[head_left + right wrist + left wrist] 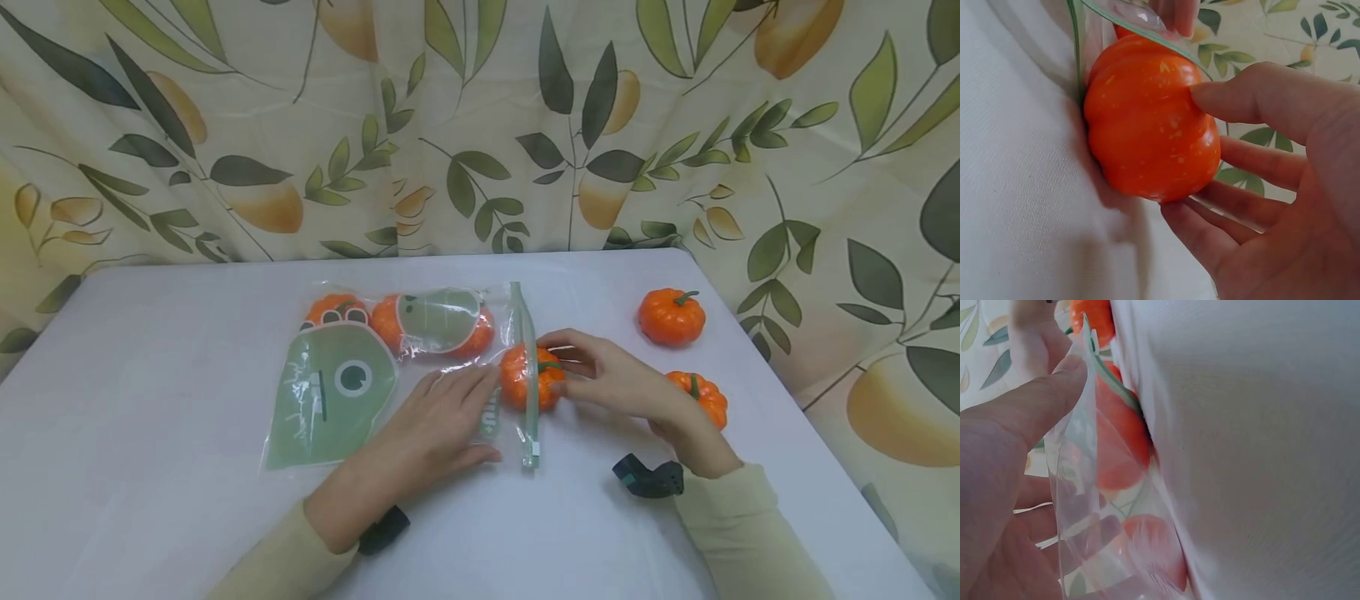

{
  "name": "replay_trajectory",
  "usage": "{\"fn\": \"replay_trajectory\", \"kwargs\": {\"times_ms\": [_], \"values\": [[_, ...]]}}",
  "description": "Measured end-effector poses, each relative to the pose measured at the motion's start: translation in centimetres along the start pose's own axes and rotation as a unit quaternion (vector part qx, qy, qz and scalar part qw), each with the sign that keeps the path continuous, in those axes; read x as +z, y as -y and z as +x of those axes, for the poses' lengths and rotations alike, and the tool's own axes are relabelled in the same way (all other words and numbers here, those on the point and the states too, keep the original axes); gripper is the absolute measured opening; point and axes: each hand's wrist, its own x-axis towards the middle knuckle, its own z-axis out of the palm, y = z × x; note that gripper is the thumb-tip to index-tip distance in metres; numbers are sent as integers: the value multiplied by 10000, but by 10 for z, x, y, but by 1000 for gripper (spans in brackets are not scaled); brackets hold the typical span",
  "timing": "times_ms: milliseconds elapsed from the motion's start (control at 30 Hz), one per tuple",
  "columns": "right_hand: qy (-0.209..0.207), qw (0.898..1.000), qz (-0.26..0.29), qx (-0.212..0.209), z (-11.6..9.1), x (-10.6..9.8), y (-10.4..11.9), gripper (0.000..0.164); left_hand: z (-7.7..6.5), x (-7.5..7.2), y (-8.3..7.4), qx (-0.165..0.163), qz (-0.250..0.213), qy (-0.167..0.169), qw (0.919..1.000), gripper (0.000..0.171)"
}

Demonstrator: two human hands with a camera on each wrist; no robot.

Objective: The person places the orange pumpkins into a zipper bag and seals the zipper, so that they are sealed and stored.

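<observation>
A clear zip bag (pixel 300 442) with a green cartoon print lies flat, its green-edged opening toward the right. Orange toy pumpkins (pixel 386 323) show through its far side. At the opening sits another toy pumpkin (pixel 516 379), partly under the clear film and crossed by the green zip strip. My right hand (pixel 622 383) grips this pumpkin from the right; in the right wrist view the thumb (pixel 1229 100) presses its side. With fingers extended, my left hand (pixel 431 425) rests on the bag just left of that pumpkin. In the left wrist view, film (pixel 1079 487) partly covers the left fingers.
Two more toy pumpkins stand on the right of the white table (pixel 150 375): one farther back (pixel 670 318), one (pixel 708 400) partly hidden behind the right wrist. Dark wrist devices (pixel 648 479) sit beside both wrists. Behind the table hangs a leaf-patterned curtain (pixel 480 125).
</observation>
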Motion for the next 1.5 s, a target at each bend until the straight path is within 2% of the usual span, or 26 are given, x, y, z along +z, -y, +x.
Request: {"fn": "replay_trajectory", "kwargs": {"times_ms": [267,433,867,1133,1500], "values": [[248,9993,265,-119,10,0,-8,55,3,3,4,-47,-154,121,9998,93],[339,9985,426,-77,10,2,-11,56,4,3,3,-7,-146,106,9998,93],[394,9978,511,148,3,1,-16,55,11,6,0,-207,-521,395,9976,94],[342,9986,387,126,6,6,-9,56,4,-1,2,-150,-336,164,9992,95],[247,9988,403,141,5,7,-8,58,5,-2,3,-156,-382,224,9989,95]]}}
